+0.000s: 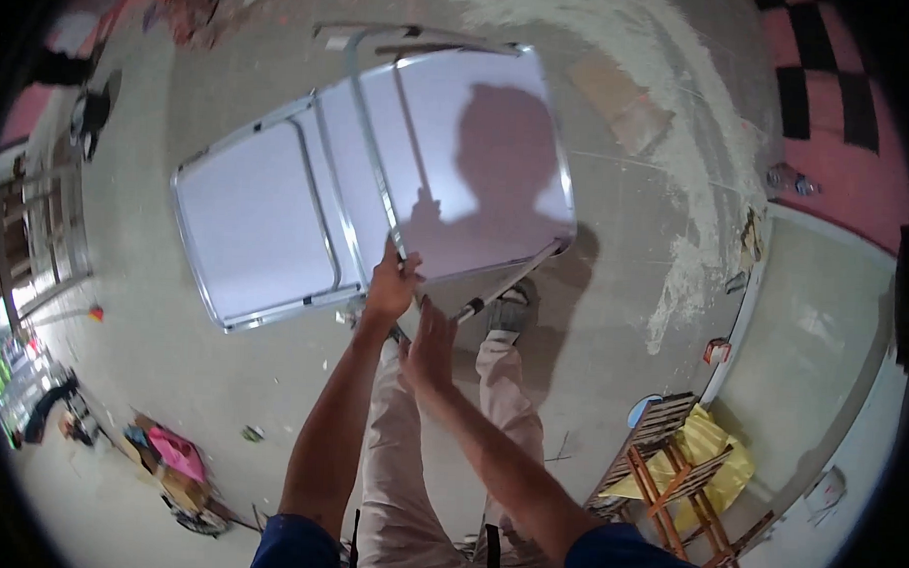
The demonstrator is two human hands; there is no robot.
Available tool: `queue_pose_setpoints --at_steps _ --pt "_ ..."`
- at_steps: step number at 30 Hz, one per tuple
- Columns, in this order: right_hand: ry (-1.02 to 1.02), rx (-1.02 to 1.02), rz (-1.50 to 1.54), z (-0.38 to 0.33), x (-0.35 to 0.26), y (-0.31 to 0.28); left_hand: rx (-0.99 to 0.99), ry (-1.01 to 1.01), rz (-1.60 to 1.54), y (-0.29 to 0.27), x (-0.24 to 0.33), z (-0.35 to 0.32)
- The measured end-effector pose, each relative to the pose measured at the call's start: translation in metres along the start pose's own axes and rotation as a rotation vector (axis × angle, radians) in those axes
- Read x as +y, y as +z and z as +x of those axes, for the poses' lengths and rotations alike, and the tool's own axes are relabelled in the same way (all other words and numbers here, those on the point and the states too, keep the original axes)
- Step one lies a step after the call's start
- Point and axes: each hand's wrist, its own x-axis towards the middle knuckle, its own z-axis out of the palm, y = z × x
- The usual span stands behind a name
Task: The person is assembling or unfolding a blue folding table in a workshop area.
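A white folding table (277, 213) with a silver metal frame lies tilted in front of me, its underside facing up, with a metal leg bar (374, 156) running across it. My left hand (391, 282) grips the frame at the table's near edge. Just below that edge is my right hand (431, 345), fingers held together and flat, touching or almost touching the frame; I cannot tell which. My legs and one shoe (512, 311) stand under the table's near corner. My shadow falls on the table's right half.
The floor is bare concrete with white dust streaks. A wooden folding chair (683, 472) with yellow cloth stands at the lower right. Clutter and a pink item (176, 453) lie at the lower left. Red and black tiles fill the upper right. Cardboard (621, 105) lies beyond the table.
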Motion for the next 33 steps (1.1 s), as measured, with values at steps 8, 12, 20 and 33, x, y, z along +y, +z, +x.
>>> queue_pose_setpoints --at_steps 8,12,20,33 --pt "-0.155 -0.210 -0.181 0.037 0.011 0.096 0.238 -0.117 -0.322 -0.046 -0.147 -0.081" --pt "-0.244 -0.220 -0.251 0.061 0.038 0.161 0.291 -0.603 -0.821 -0.062 -0.246 -0.102" --pt "-0.296 -0.200 -0.489 0.109 0.099 0.281 0.345 -0.594 -0.918 -0.078 -0.379 -0.058" --pt "-0.389 -0.096 -0.510 0.115 0.123 0.277 0.593 -0.529 -1.222 -0.074 -0.417 0.058"
